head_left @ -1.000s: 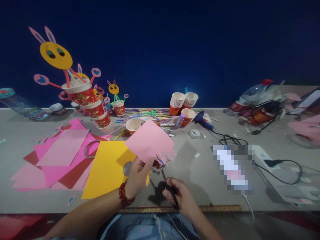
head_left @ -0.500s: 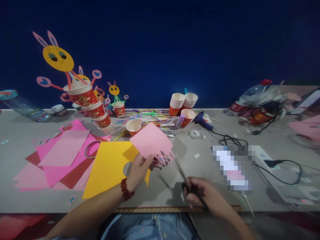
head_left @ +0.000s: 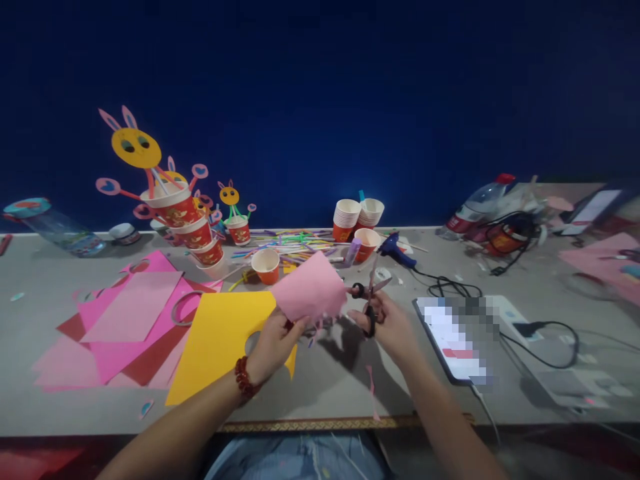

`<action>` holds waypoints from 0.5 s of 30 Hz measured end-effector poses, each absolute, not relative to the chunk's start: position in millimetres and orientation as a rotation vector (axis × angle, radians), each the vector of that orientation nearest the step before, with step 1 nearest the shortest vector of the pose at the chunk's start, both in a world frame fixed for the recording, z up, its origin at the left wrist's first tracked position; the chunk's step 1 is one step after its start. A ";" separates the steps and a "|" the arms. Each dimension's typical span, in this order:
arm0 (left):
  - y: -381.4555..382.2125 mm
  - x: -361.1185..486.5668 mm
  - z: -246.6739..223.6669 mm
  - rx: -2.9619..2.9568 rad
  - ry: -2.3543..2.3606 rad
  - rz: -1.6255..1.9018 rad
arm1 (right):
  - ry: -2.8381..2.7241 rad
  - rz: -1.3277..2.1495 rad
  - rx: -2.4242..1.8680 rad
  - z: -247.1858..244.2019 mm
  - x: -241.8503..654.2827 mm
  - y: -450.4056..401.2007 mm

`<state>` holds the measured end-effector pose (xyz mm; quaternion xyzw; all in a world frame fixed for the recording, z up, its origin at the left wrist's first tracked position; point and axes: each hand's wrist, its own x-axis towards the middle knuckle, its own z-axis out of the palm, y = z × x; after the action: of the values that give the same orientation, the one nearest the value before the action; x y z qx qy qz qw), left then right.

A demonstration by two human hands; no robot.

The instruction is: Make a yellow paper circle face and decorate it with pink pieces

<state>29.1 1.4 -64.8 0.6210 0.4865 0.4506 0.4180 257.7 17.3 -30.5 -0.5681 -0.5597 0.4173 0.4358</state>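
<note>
My left hand (head_left: 277,343), with a red bead bracelet at the wrist, pinches a pink sheet of paper (head_left: 310,287) by its lower edge. That edge is jagged with cut-outs, and small bits seem to sit under my fingers, too blurred to make out. Black-handled scissors (head_left: 371,297) are in my right hand (head_left: 390,327), blades spread and pointing up and away, just right of the paper. Below them is a thin pink scrap (head_left: 371,390) near the table's front edge. A yellow sheet (head_left: 215,347) with a round cut-out lies under my left hand.
Pink and red sheets (head_left: 130,307) and a tape roll lie left. Behind stand stacked cups with a rabbit figure (head_left: 170,203), an orange cup (head_left: 265,267), coloured sticks (head_left: 295,243) and a blue glue gun (head_left: 396,250). A phone (head_left: 450,340) and a power strip (head_left: 530,333) are right.
My right hand has moved up and away from me with the scissors, whose blades now point upward beside the paper. The pink sheet has tilted, and a pink scrap has appeared near the front edge.
</note>
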 end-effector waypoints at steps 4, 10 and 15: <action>4.4 32.5 -53.1 1.516 1.158 0.967 | -1.242 1.096 -1.292 -29.8 261.5 25.3; 16.7 51.7 -45.1 1.403 1.008 0.676 | -1.276 1.031 -1.418 -37.7 296.1 14.1; 31.1 55.0 -55.9 1.476 1.080 0.770 | -1.335 0.802 -1.713 -60.9 333.1 4.0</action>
<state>55.0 31.1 -55.9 0.6227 0.4558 0.3249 0.5467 333.1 4.0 -60.9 -0.6777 -0.5281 0.3172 0.4014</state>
